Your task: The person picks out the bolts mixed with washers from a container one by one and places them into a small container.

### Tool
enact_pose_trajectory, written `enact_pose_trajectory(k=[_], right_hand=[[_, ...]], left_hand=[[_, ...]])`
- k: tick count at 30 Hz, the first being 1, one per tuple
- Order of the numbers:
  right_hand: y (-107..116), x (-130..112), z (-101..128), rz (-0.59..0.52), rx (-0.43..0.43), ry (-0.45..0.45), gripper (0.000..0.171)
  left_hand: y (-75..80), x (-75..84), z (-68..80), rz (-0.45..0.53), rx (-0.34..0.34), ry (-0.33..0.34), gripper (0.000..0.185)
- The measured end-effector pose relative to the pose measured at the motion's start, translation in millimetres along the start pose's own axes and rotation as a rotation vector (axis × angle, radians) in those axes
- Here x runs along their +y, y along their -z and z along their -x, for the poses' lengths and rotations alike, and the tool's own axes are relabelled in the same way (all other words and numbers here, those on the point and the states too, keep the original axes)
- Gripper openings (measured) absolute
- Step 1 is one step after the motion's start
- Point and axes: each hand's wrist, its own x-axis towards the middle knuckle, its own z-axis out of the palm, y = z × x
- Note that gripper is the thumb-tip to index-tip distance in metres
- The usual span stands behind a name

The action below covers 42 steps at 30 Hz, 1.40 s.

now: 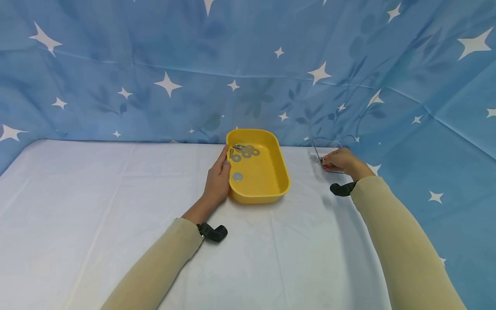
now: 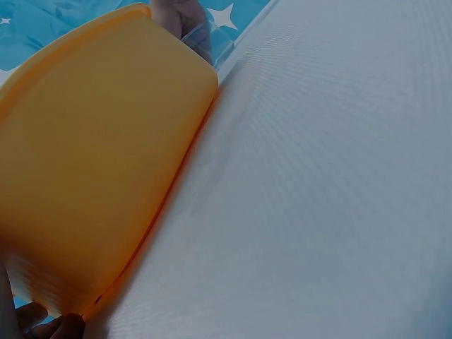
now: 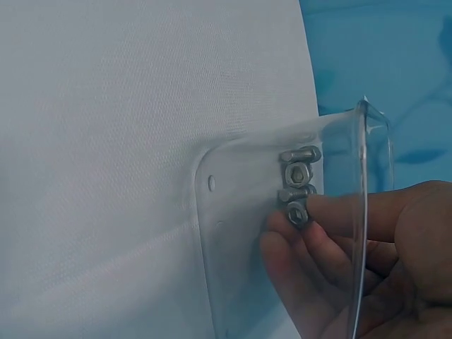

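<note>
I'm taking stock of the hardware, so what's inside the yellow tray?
Inside the yellow tray, metal washers and small bolts or screws cluster toward the far left; one washer lies nearer. Whatever the overlapping pieces cover can't be seen.

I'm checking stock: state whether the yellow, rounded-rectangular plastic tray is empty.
Not empty: round metal washers and small silver screws lie inside the yellow plastic tray; much of its floor is bare.
</note>
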Motion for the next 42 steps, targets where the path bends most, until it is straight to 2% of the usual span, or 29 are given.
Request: enact_pose_trajectory(k=[10,20,26,31,38,42], right_hand=[[-1.4,-0.8,0.1,0.011,0.021,0.003,0.043],[-0.3,-1.6,0.9,-0.020,0.039,-0.009,0.039],[-0.7,0.4,0.3,0.050,0.072,0.014,0.036],[-1.2,2.8,-2.5,0.076,0.102,0.018,0.028],[0.2,3.8,-1.2,0.099,0.109,0.034,0.033],[0.3,-0.6,1.5,0.107,0.119,0.085,0.034]], left_hand=[[-0.6,0.5,-0.3,0.003,0.002,-0.005,0.057],[-0.3,-1.6,-1.0,-0.002,0.005,-0.004,0.057],[-0.7,-1.1,-0.3,-0.008,0.004,-0.003,0.057],[-1.4,-1.2,0.1,-0.014,0.008,-0.012,0.057],[-1.5,-0.5,0.4,-0.008,0.004,-0.005,0.057],[-0.5,-1.4,0.2,-0.004,0.006,-0.008,0.057]])
